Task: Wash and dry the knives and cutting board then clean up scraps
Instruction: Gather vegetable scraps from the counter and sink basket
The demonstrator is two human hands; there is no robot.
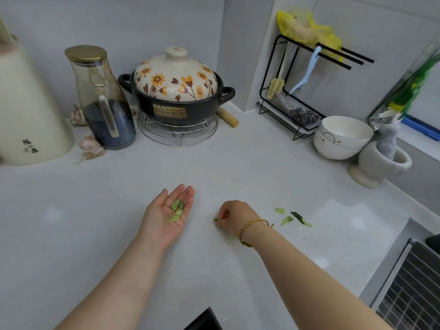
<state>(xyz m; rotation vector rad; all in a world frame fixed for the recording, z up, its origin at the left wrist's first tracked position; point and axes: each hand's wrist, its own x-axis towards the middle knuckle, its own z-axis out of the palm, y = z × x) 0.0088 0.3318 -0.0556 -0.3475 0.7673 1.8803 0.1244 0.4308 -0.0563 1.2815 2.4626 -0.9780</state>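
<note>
My left hand (166, 215) lies palm up above the white counter (95, 222), fingers straight, with a small pile of pale green vegetable scraps (176, 209) resting in the palm. My right hand (234, 216) is to its right, fingers curled, pinching a small green scrap (216, 219) against the counter. Three more green scraps (291, 216) lie on the counter to the right of that wrist. No knife or cutting board shows in this view.
At the back stand a cream jug (28, 115), a glass carafe (104, 101), garlic bulbs (90, 145) and a flowered clay pot (176, 91) on a wire trivet. A black rack (297, 91), stacked bowls (340, 139) and a stone mortar (381, 163) are right. A sink rack (409, 289) is lower right.
</note>
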